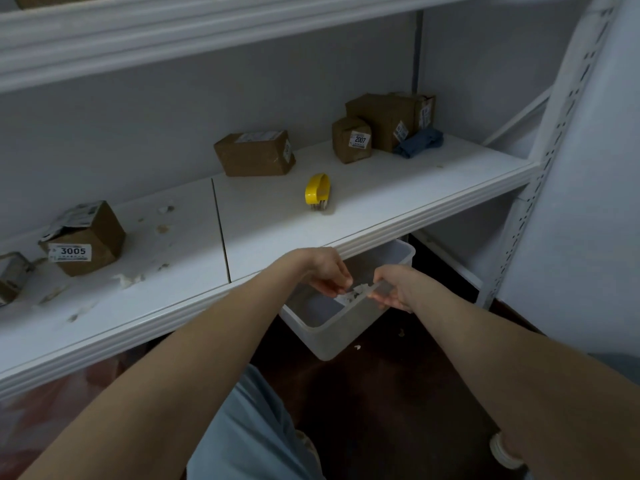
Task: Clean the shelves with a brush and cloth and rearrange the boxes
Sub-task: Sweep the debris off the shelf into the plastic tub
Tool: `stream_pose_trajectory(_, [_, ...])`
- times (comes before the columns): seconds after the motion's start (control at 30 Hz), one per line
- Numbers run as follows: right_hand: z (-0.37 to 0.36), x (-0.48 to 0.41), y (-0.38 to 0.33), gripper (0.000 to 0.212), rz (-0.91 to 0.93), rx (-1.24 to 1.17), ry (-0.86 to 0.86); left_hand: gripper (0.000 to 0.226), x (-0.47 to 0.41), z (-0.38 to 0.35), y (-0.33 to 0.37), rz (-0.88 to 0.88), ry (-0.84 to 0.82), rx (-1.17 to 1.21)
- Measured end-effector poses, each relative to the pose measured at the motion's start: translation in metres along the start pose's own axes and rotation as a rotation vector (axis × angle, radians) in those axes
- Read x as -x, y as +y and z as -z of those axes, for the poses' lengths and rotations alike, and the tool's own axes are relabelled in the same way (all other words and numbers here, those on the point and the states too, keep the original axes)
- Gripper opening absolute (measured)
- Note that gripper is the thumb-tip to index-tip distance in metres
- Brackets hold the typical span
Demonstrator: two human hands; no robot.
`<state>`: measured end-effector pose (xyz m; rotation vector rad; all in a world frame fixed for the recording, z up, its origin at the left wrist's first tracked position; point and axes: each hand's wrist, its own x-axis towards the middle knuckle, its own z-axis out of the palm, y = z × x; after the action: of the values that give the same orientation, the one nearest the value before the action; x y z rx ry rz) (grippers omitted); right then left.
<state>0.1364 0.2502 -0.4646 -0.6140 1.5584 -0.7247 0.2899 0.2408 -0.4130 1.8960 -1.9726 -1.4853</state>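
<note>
My left hand [327, 273] pinches white paper scraps [353, 293] over a clear plastic bin [332, 336] that sits on the floor below the white shelf [363, 209]. My right hand [391, 289] grips the bin's near rim. A yellow brush [318, 192] lies on the shelf's middle. A blue cloth [420, 142] lies at the right, beside brown boxes [381, 121]; one small box is labelled 2007 [351, 140]. Another box [254, 154] sits mid-shelf. A torn box labelled 3005 [83, 239] stands at the left among paper debris [128, 279].
A white perforated upright [561, 133] frames the shelf's right end. An upper shelf [138, 39] hangs overhead. A small metal-looking object [14, 275] sits at the far left. Scraps [357, 347] lie on the dark floor near the bin. My knee [249, 427] is below.
</note>
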Motion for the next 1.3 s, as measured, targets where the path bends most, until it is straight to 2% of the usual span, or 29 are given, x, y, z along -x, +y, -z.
stream_pose_trajectory(0.07, [0.002,-0.001,0.002,0.04,-0.004,-0.026,-0.008,0.025,-0.001,-0.004,-0.003,0.018,-0.005,-0.016])
stream_pose_trajectory(0.17, [0.004,-0.001,0.003,0.033,-0.007,-0.033,-0.019,0.021,0.0,-0.006,-0.005,0.025,-0.033,0.009])
stream_pose_trajectory(0.3, [0.003,-0.002,0.004,0.04,-0.009,-0.043,-0.01,0.006,0.003,-0.013,-0.007,0.063,-0.139,0.011])
stream_pose_trajectory(0.47, [0.005,-0.011,0.004,0.047,-0.032,-0.016,0.015,0.016,0.001,-0.014,-0.007,0.085,-0.216,0.052])
stream_pose_trajectory(0.8, [0.007,-0.009,-0.001,0.047,-0.044,0.007,-0.005,0.017,-0.008,-0.027,-0.012,0.102,-0.154,0.095])
stream_pose_trajectory(0.93, [0.008,-0.012,0.0,0.048,-0.047,-0.011,-0.005,0.036,-0.011,-0.029,-0.009,0.105,-0.141,0.064])
stream_pose_trajectory(1.3, [0.008,-0.019,0.002,0.047,-0.063,-0.047,0.011,0.034,-0.014,-0.026,-0.007,0.098,-0.123,0.097])
